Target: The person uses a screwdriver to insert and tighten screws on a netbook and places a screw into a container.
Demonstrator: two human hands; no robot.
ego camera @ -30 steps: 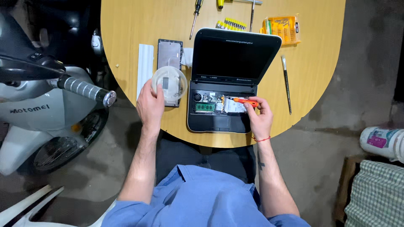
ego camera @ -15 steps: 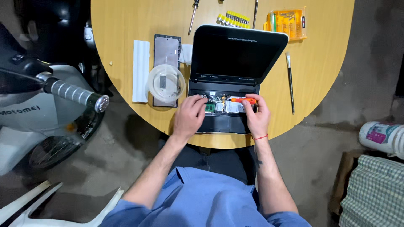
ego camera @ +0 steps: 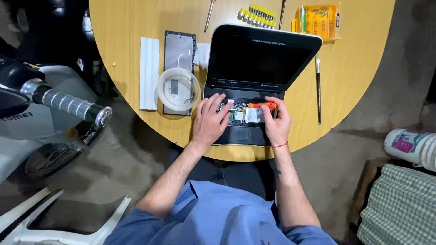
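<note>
The small black laptop (ego camera: 254, 86) stood open near the table's (ego camera: 354, 68) front edge, its keyboard cover removed so the inner boards showed. The right hand (ego camera: 276, 122) was closed around an orange-handled screwdriver (ego camera: 262, 105), which lay across the laptop, its long axis running left to right and its tip pointing toward the left hand (ego camera: 210, 121). That hand rested flat, fingers spread and holding nothing, on the laptop's left part, fingertips touching the exposed boards. A round clear dish (ego camera: 178, 89) sat just left of the laptop.
</note>
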